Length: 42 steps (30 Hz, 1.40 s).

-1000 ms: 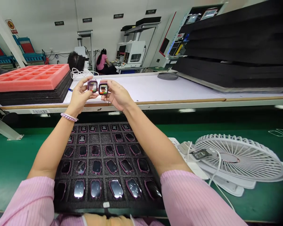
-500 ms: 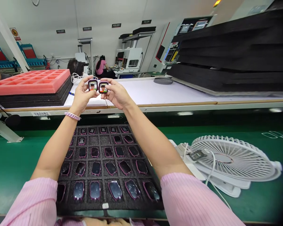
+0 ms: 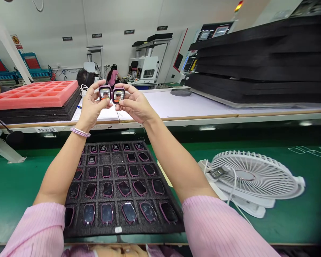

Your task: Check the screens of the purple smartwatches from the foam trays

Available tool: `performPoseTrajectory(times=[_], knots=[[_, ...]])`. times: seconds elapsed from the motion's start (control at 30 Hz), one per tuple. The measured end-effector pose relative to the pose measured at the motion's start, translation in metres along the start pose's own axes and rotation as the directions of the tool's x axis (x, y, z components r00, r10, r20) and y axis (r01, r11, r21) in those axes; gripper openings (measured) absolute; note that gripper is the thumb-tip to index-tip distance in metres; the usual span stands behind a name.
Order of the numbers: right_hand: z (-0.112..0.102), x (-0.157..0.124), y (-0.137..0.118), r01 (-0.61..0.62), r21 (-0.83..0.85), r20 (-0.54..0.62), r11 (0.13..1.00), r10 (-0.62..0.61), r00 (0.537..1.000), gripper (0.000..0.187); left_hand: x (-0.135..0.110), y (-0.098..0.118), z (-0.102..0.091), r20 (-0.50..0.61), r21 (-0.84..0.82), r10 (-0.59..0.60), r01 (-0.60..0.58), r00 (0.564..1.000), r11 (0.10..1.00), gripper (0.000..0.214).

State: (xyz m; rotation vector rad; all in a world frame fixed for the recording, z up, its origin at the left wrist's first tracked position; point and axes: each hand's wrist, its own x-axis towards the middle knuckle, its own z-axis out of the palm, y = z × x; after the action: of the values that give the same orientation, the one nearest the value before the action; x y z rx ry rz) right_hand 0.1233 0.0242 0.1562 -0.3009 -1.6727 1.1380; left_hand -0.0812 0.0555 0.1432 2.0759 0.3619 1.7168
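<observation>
Above the foam tray (image 3: 139,228), the left hand (image 3: 92,106) grips a lit watch (image 3: 105,92) and the right hand (image 3: 136,105) a second watch (image 3: 118,95), side by side. Most pockets hold watches (image 3: 108,189); a couple look empty.

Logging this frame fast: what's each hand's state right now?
Left hand: closed on the left purple watch.
Right hand: closed on the right purple watch.

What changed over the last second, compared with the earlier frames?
Both hands rose slightly: left hand keeps the left watch, right hand the right watch, side by side, screens lit. Nothing picked up or released. The tray and fan are unmoved.
</observation>
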Motion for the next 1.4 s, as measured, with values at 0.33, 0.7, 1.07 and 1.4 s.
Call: performPoseTrajectory(times=[0.33, 0.7, 1.07, 1.4], knots=[[0.024, -0.068, -0.007, -0.061, 0.112, 0.061, 0.992, 0.054, 0.997, 0.058, -0.067, 0.068, 0.027, 0.033, -0.024, -0.141, 0.141, 0.99, 0.99, 0.061], [0.026, -0.092, 0.007, -0.144, 0.186, 0.031, 0.972, 0.14, 0.99, 0.05, -0.091, 0.079, 0.037, 0.061, -0.115, -0.337, 0.342, 0.939, 0.933, 0.056], [0.026, -0.094, 0.007, -0.141, 0.196, 0.009, 0.97, 0.142, 0.99, 0.049, -0.09, 0.081, 0.044, 0.016, -0.137, -0.376, 0.375, 0.926, 0.917, 0.052], [0.027, -0.091, 0.007, -0.116, 0.2, -0.003, 0.973, 0.119, 0.993, 0.048, -0.09, 0.075, 0.045, -0.028, -0.114, -0.32, 0.315, 0.947, 0.942, 0.049]])
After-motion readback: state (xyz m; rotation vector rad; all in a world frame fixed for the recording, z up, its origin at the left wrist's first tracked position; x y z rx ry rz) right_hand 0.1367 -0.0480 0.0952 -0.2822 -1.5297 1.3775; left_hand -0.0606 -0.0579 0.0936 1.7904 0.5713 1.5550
